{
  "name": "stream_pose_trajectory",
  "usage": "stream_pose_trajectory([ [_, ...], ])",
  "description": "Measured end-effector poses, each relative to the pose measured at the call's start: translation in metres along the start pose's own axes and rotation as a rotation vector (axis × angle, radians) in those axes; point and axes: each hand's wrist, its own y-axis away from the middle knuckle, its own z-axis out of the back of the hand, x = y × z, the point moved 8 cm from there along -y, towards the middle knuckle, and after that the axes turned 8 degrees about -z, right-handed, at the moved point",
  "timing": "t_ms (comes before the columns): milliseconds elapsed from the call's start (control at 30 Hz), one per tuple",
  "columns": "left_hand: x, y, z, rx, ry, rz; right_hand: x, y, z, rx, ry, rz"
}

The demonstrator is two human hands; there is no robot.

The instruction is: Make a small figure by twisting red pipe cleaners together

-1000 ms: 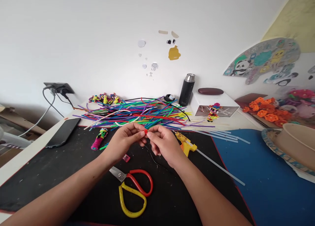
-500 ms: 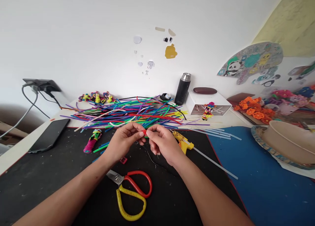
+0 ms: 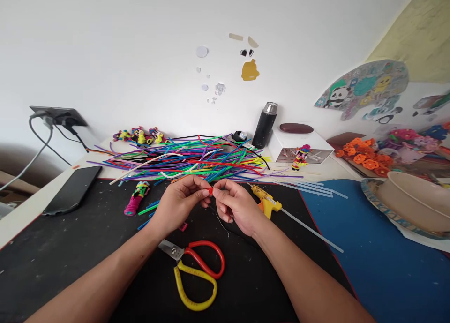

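Between the fingertips of both hands is a small red piece, most likely coiled pipe cleaner, though mostly covered by the fingers. My left hand pinches it from the left, thumb against forefinger. From the right, my right hand grips it the same way, its other fingers curled. Below the hands lie scissors with one red and one yellow handle. A yellow glue gun rests right of my right hand, a clear glue stick sticking out of its back. Left of my left hand lies a pink pipe-cleaner figure.
Behind the hands spreads a heap of coloured pipe cleaners. A black thermos stands by a white box with a small figure before it. A phone lies left, a beige bowl sits right.
The view has shifted slightly, so everything appears a little further right. Both hands keep their pinch on the small red piece, with only slight finger movement.
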Motion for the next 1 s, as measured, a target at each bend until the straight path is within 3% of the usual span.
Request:
stream_pose_trajectory([
  [233,0.004,0.000,0.000,-0.008,-0.009,0.022,-0.001,-0.001,0.004,-0.025,0.011,0.037],
  [567,0.017,-0.001,-0.006,0.002,0.283,0.109,0.007,0.000,0.006,-0.096,-0.016,0.071],
  [1000,0.007,-0.001,-0.011,0.036,0.130,0.069,-0.002,-0.001,-0.001,-0.033,-0.073,0.033],
])
